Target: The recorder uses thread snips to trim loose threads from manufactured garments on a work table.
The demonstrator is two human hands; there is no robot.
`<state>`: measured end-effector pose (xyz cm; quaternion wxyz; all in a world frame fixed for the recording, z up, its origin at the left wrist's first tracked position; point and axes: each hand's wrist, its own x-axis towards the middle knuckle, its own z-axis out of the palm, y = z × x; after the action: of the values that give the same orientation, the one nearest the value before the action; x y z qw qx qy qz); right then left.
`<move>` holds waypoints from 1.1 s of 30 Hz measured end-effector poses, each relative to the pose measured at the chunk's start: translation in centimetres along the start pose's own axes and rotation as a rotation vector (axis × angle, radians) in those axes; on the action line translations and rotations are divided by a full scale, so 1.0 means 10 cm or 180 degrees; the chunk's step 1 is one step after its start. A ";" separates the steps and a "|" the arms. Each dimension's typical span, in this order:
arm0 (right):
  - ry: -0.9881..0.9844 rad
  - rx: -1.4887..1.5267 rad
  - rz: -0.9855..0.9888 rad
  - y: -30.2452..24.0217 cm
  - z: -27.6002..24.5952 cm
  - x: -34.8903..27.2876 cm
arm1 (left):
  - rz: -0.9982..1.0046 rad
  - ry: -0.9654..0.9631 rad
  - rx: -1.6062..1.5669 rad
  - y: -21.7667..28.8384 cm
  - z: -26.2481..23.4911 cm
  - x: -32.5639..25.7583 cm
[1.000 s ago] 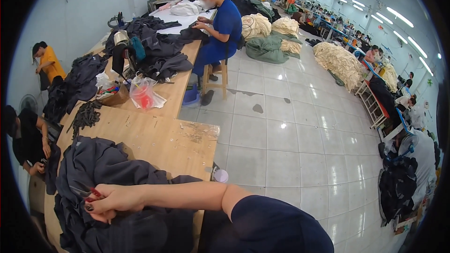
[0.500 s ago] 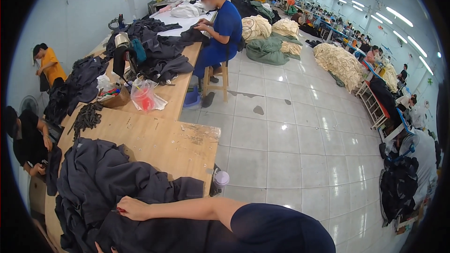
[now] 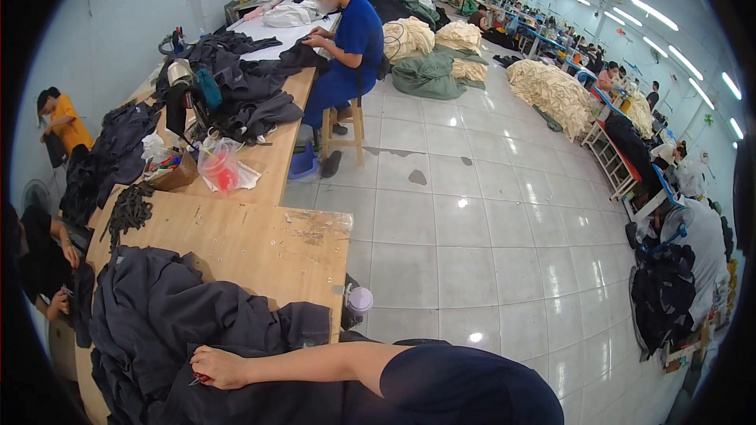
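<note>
Reaching in from the lower right, my right hand [image 3: 220, 367] is closed around small red-handled thread snips [image 3: 203, 378], whose pointed metal tips stick out on the left. The hand rests over a heap of dark grey garments [image 3: 169, 299] spread on the near end of the wooden table. One dark grey piece [image 3: 260, 403] lies just below my right forearm. My left hand does not show in the head view.
The wooden table [image 3: 260, 228] holds a bundle of dark strips [image 3: 130, 208], a box of small items [image 3: 175, 171] and a plastic bag with a red cup [image 3: 222, 167]. A person in blue [image 3: 358, 39] sits beyond; two others work left. A lidded cup [image 3: 360, 300] stands by the table edge.
My left fingers, earlier at the bottom edge, are out of view. The snips' metal tips now show beside my right hand. The whole scene has shifted slightly left in the picture.
</note>
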<state>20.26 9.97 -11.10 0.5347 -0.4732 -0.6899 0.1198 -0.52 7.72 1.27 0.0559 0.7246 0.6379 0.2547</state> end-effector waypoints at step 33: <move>0.0380 -0.0231 -0.0213 -0.01 0.09 0.00 | -0.0109 0.0083 -0.0052 0.00 -0.13 -0.02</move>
<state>19.47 10.23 -11.41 0.5611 -0.4752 -0.6760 0.0483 -1.12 7.24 2.30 0.0579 0.7097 0.6488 0.2683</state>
